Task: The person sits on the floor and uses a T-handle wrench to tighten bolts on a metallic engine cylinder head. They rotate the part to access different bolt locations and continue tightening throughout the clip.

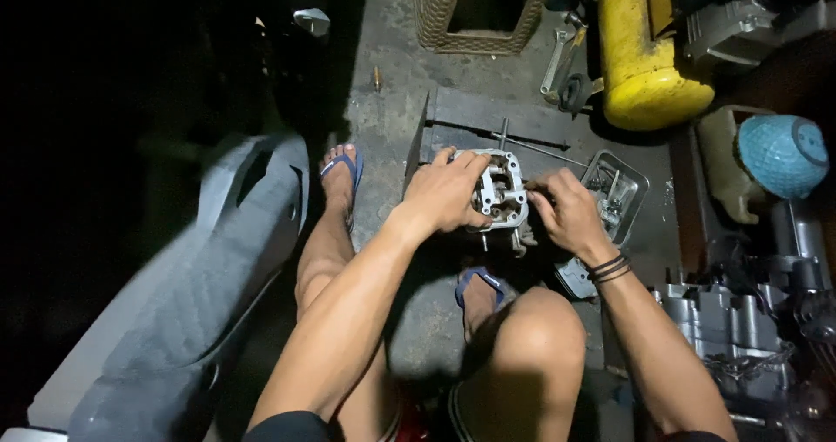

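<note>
- Concrete workshop floor [392, 120], dim and stained, lies under a person crouched in blue flip-flops, knees bent just short of the cylinder head.
- Nearest the knees, just right of the cylinder head, a finned engine casing [731, 329] sits in shadow; well to its left lies a grey scooter body panel [209, 259].
- Between the feet stands the aluminium cylinder head [501, 194], open side up, resting on the floor.
- Left hand [444, 194] is clamped over the head's left edge, fingers curled across its top, steadying it.
- Right hand [566, 211] has fingertips pressed together at the head's right rim; whether they pinch a small part I cannot tell.
- Judged from this, a fitting or removal at the head's right side is in hand; the next move would call for a firm hold and fine fingertip work.
- Just right of the head, a metal parts tray [640, 181] holds small pieces.
- Beyond the head lie a dark steel plate [496, 115], a spanner [557, 59] and a yellow compressor tank [644, 59].
</note>
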